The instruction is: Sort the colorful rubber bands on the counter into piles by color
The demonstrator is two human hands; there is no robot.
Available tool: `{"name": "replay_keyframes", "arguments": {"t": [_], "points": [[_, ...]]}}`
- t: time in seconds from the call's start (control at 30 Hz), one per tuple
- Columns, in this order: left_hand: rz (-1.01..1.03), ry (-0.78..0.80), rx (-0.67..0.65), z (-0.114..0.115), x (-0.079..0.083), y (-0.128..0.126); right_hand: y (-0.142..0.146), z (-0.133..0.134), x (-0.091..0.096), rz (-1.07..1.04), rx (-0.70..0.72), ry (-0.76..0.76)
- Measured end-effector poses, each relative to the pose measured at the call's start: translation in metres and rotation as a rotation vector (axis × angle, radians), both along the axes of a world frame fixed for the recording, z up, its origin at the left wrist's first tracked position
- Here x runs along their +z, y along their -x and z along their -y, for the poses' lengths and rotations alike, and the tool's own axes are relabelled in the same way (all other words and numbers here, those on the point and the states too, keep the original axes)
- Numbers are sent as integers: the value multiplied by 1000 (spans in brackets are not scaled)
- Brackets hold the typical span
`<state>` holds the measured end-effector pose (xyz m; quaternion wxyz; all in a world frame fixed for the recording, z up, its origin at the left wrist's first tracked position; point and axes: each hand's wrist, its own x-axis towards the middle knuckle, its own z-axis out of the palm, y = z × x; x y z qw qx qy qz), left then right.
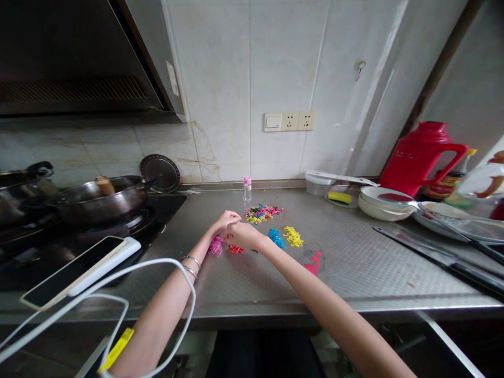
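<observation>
My left hand [225, 219] and my right hand [243, 234] meet over the steel counter [354, 262], fingers curled and pinched together; what they pinch is too small to make out. Small coloured bands lie sorted in piles around them: pink [215, 246] under my left wrist, red [235, 250] below my right hand, blue [276, 238] and yellow [293, 237] to the right. A mixed multicoloured heap [262, 212] sits just beyond the hands. A small clear bottle with a pink cap [247, 189] stands by the wall.
A stove with a steel pan [98, 198] stands at left. A phone on a white power bank [79, 270] with a white cable lies at the front left. Bowls and plates [384, 202], a red thermos jug [419, 155] and a long knife [433, 254] occupy the right side.
</observation>
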<state>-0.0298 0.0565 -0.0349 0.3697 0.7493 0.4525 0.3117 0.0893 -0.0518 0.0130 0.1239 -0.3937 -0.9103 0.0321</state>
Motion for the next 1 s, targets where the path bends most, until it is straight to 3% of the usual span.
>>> {"name": "replay_keyframes", "arguments": {"t": [0.13, 0.27, 0.37, 0.47, 0.6, 0.7, 0.83, 1.0], "points": [[-39, 0, 16, 2, 0, 0, 8, 0, -7, 36, 47, -1], [-52, -20, 23, 0, -3, -1, -13, -5, -9, -53, 42, 4], [-69, 6, 40, 0, -4, -1, -48, -12, -6, -159, 0, 5], [-65, 21, 48, 1, -5, -1, -97, -24, -6, -279, -127, 2], [-55, 11, 65, 1, -5, -3, -164, -37, -19, -376, -395, -11], [-59, 12, 62, 1, -3, -4, -196, -40, -33, -390, -485, 10], [-61, -6, 28, 1, -3, -6, -207, -39, -45, -410, -572, 42], [-134, -88, 56, 2, -4, -11, -204, -40, -48, -411, -581, 56]]}}
